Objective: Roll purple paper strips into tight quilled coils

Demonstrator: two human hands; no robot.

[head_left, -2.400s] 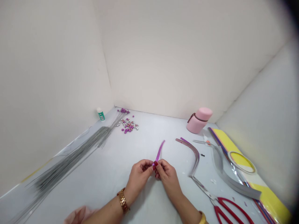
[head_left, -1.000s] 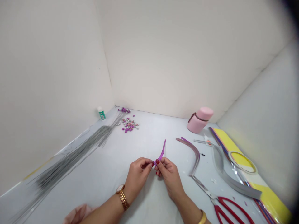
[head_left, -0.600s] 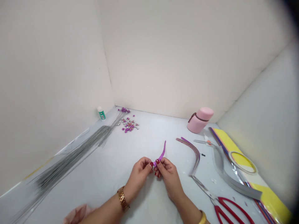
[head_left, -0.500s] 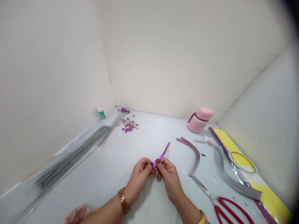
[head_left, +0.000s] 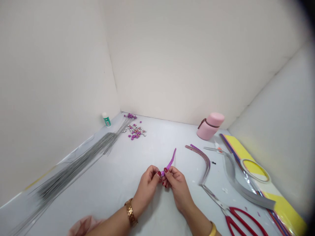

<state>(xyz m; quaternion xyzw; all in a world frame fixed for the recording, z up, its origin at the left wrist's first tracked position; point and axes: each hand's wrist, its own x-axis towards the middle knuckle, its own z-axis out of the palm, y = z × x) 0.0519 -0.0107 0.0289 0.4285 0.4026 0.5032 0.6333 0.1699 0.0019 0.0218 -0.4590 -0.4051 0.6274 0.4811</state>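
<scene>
Between my hands, above the middle of the white table, is a glittery purple paper strip (head_left: 172, 159). Its near end is bunched into a small fold at my fingertips, while its free end curves up and away. My left hand (head_left: 149, 182) pinches the folded end between thumb and fingers. Thumb and forefinger of my right hand (head_left: 177, 186) close on the strip just beside the fold. To the right lie more purple and pinkish strips (head_left: 205, 160), bent in a curve. The exact shape of the fold is partly hidden by my fingertips.
Small purple and silver folded stars (head_left: 136, 132) lie at the back left, near grey wires (head_left: 81, 167) and a glue stick (head_left: 106, 119). A pink flask (head_left: 211, 126), red-handled scissors (head_left: 230, 209), grey strips (head_left: 243, 190), a tape roll (head_left: 256, 170) and yellow paper (head_left: 286, 211) are on the right.
The strip's free end has swung slightly left and now stands more upright. Both hands keep their pinch in nearly the same place.
</scene>
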